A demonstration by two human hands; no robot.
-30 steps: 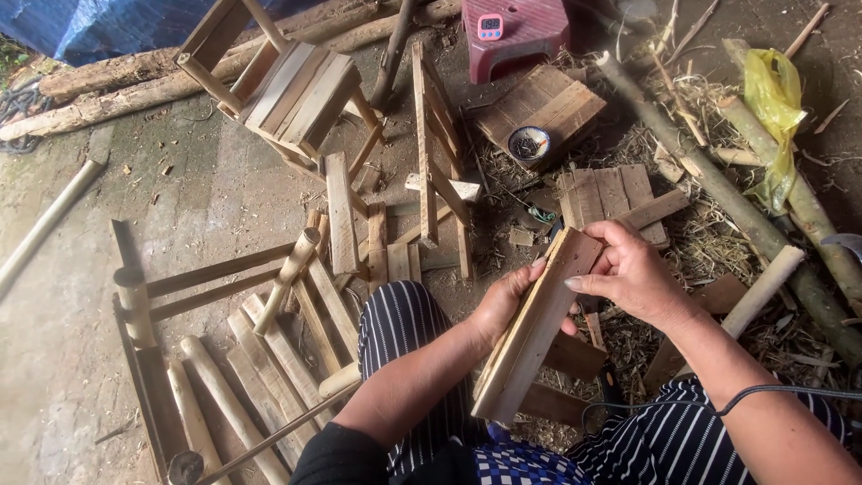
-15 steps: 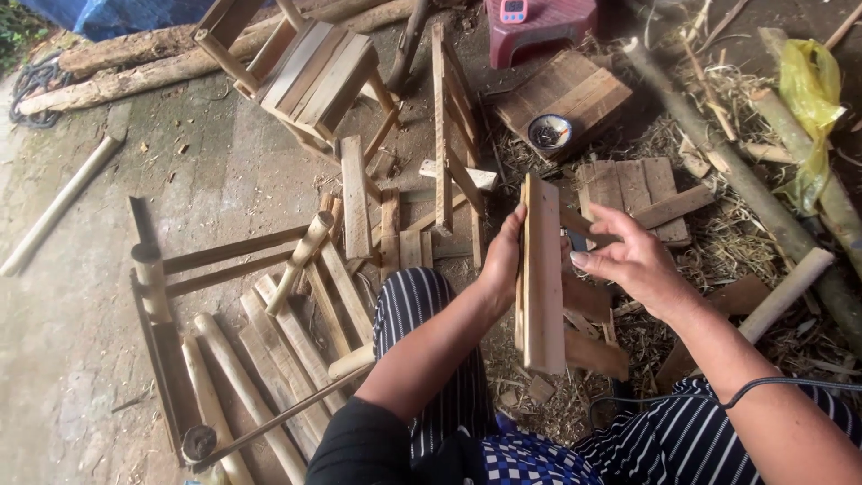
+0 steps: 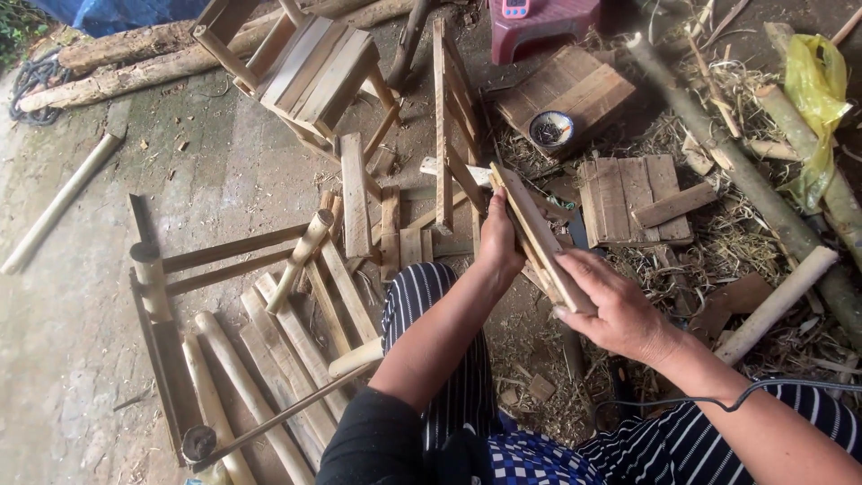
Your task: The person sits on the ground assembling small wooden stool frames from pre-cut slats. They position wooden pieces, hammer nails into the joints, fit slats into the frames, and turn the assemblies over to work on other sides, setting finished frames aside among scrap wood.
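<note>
Two bare hands are handling a small stack of pale flat wooden slats (image 3: 536, 235), just in front of the upright wooden frame (image 3: 443, 126). The left hand (image 3: 499, 242) is clasping the stack's side; the right hand (image 3: 612, 310) is gripping its near end, fingers wrapped. Squaring the slats seems the step; aligning them needs steady pressure.

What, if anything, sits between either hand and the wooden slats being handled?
Nothing visible does. The left hand grips the upper part of the wooden slats directly, and the right hand holds their lower end, with no other piece showing between hands and wood.
</note>
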